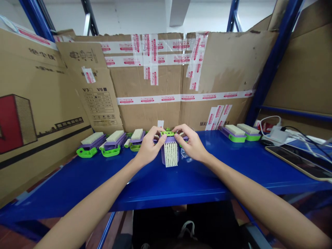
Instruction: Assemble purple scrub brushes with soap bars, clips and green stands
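In the middle of the blue shelf, a purple brush [171, 154] with pale bristles and a green end piece [168, 132] is between my two hands. My left hand [151, 144] grips the left side of its green end, thumb and fingers closed on it. From the right, my right hand [189, 142] pinches the same end. The bristles face me and hang toward the shelf's front edge. Behind my right hand lies a small clear plastic piece [185, 155]. My hands partly cover things behind the brush.
Several similar brushes [113, 141] stand in a row at the left, with another pair [234, 132] at the back right. Far right lie a tablet-like device [298, 160], a white charger [278, 133] and cables. Taped cardboard [150, 83] walls the back and sides of the blue shelf [223, 169].
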`<action>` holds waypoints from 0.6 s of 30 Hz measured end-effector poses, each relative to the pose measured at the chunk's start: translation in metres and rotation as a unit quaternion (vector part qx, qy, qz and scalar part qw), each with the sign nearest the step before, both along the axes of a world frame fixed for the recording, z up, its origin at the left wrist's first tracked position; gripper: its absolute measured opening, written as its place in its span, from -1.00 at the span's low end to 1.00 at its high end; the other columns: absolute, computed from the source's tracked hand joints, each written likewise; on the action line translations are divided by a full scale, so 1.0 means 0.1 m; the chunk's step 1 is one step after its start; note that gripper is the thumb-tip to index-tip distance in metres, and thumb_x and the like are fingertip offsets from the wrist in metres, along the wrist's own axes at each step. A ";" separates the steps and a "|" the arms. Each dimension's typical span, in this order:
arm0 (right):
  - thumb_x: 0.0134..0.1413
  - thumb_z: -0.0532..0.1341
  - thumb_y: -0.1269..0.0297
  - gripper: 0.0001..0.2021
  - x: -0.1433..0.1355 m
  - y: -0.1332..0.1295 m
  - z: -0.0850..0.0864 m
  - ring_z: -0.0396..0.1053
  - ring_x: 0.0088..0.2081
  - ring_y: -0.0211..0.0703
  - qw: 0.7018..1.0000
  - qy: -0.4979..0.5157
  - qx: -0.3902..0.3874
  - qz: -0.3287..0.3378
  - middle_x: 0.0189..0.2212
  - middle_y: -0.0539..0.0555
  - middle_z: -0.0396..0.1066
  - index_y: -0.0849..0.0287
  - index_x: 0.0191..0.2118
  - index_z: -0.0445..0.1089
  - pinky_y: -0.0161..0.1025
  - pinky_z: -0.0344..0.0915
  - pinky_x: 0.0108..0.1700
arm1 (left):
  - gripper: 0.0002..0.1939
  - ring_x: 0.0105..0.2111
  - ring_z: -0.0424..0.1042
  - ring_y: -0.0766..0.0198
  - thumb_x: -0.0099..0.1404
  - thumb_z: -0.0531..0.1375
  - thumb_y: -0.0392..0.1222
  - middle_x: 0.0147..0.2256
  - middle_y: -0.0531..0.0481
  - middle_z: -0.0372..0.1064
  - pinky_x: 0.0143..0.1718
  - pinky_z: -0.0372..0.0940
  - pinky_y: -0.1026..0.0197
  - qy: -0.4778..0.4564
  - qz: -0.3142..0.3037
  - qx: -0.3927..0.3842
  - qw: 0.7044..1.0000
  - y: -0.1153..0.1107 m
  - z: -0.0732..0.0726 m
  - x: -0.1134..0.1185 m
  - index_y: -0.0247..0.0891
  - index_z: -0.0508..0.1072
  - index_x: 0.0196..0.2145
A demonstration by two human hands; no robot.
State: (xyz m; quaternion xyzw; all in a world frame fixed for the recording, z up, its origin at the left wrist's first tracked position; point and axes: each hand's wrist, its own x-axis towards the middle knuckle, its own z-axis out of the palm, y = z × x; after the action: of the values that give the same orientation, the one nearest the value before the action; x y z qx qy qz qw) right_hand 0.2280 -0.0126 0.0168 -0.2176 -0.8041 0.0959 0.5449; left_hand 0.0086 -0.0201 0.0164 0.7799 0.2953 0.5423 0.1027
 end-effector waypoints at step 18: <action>0.50 0.14 0.27 -0.91 0.02 -0.03 0.02 0.41 -0.14 -0.06 0.997 -0.036 0.056 -0.034 -0.13 0.09 0.44 0.07 -0.03 0.38 -0.06 0.36 -0.02 | -0.95 -0.07 0.48 0.15 0.53 0.22 -0.21 -0.09 -0.06 0.50 -0.09 0.43 0.06 0.047 0.046 0.147 0.987 -0.06 0.04 0.01 -0.17 0.49 -0.09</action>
State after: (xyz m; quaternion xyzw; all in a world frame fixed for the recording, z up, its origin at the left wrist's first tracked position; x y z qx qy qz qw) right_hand 0.2303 -0.0153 0.0186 -0.2170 -0.8192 0.0244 0.5303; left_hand 0.0092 -0.0260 0.0203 0.7965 0.2528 0.5468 -0.0519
